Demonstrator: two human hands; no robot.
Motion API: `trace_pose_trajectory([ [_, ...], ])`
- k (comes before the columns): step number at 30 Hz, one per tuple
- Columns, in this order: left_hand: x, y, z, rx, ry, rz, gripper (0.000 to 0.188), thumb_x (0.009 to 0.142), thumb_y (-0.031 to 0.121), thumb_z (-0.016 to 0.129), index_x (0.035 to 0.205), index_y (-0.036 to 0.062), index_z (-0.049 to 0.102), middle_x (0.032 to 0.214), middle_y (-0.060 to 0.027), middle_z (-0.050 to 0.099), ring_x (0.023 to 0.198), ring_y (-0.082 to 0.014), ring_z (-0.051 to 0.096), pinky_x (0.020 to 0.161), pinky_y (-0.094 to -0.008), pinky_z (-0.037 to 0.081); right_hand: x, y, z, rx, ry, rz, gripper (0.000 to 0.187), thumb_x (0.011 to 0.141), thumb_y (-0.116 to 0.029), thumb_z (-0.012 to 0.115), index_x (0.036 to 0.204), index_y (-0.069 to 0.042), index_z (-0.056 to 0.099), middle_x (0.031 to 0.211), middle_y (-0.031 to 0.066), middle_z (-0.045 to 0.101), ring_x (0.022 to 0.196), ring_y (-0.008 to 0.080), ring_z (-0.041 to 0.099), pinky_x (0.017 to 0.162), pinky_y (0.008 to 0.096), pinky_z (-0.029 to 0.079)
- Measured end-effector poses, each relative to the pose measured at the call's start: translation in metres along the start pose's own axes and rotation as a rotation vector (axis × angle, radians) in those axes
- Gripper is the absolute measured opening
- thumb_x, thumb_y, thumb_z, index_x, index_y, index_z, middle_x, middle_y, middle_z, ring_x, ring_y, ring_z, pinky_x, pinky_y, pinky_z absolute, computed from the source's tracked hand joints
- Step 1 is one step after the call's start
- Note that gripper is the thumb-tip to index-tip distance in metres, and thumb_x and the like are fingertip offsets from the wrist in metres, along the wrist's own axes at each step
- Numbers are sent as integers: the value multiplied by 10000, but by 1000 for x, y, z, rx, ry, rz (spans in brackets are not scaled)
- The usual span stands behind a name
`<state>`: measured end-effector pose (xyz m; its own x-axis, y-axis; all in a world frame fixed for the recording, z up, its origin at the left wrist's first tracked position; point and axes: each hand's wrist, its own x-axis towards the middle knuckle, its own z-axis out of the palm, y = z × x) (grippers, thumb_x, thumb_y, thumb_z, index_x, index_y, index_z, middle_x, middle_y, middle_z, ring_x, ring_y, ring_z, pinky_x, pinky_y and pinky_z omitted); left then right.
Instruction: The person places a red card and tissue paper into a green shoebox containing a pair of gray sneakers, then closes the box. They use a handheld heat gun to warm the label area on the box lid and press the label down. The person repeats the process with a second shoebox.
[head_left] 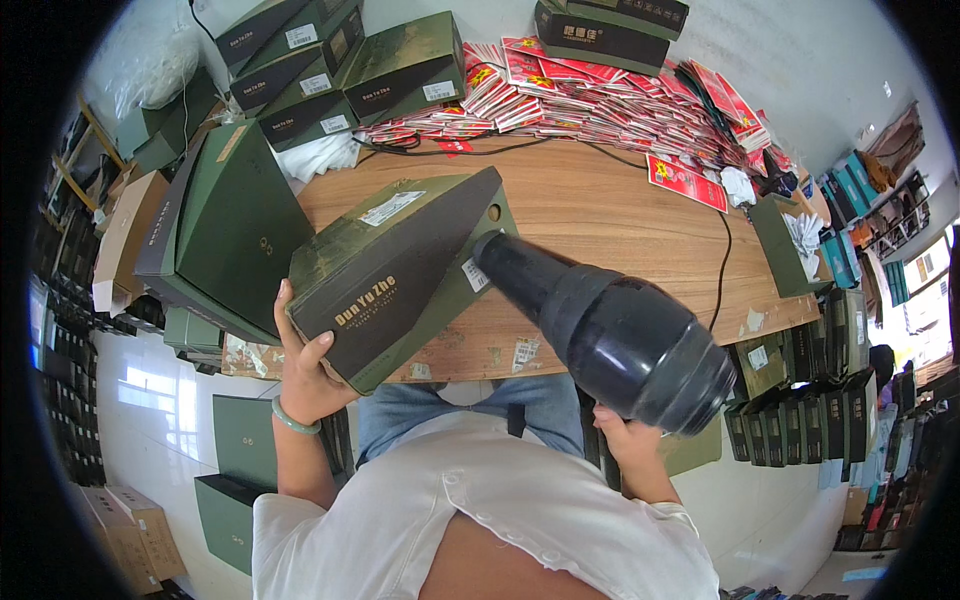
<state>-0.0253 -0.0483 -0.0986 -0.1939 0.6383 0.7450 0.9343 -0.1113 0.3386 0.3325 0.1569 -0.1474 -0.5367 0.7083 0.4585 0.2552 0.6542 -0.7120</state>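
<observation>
My left hand (316, 378) grips the near left corner of a dark green and brown shoe box (405, 285), tilted above the table's front edge. White barcode stickers lie on its top and near the right end of its printed side. In my right hand (630, 440) is a black hair dryer (625, 335); the fingers are partly hidden behind its body. The dryer's nozzle points left and sits against or very close to the box beside the right-hand sticker. Whether they touch I cannot tell.
A wooden table (600, 210) carries a heap of red printed packets (580, 95) along its back. Stacked shoe boxes (405, 75) stand at the back left, and a large green box (235, 220) at the left. A black cable (725, 270) runs down the right side.
</observation>
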Motion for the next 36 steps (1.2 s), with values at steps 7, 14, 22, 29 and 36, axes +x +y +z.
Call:
trace_pose_trajectory([
  [7,2,1,-1,27,8,6,1018,615,168,919,1422,369,331,1550,-344,110,1295,-493,469,1090,-504,421,18,-14,0,4,122,-134,495,820,-186,789,1182,54,552,826,121,652,605,147,611,536,258,527],
  [14,0,-5,-2,20,32,-22,1051,583,210,943,1430,378,345,1547,-369,80,1320,-518,442,1053,-495,461,-25,18,1,114,24,132,464,787,-141,806,1132,54,564,809,102,645,610,145,606,520,245,502],
  [22,1,-5,-1,39,24,-19,1048,581,207,938,1431,376,348,1546,-369,82,1312,-523,449,1045,-503,467,-15,-2,-1,277,23,121,429,791,-154,794,1101,56,583,806,113,655,603,139,611,505,252,498],
  [29,1,-4,-3,40,21,-25,1052,579,221,937,1432,385,345,1549,-362,80,1299,-520,464,1041,-507,474,-14,-7,-3,471,14,265,449,808,-192,804,1110,50,576,760,99,638,543,132,586,476,242,483],
  [36,-1,-6,-3,62,28,-26,1037,584,229,934,1425,388,349,1551,-358,80,1305,-518,458,1041,-508,477,-27,15,-3,394,9,266,426,826,-176,777,1126,44,569,774,87,644,547,117,586,492,243,488],
])
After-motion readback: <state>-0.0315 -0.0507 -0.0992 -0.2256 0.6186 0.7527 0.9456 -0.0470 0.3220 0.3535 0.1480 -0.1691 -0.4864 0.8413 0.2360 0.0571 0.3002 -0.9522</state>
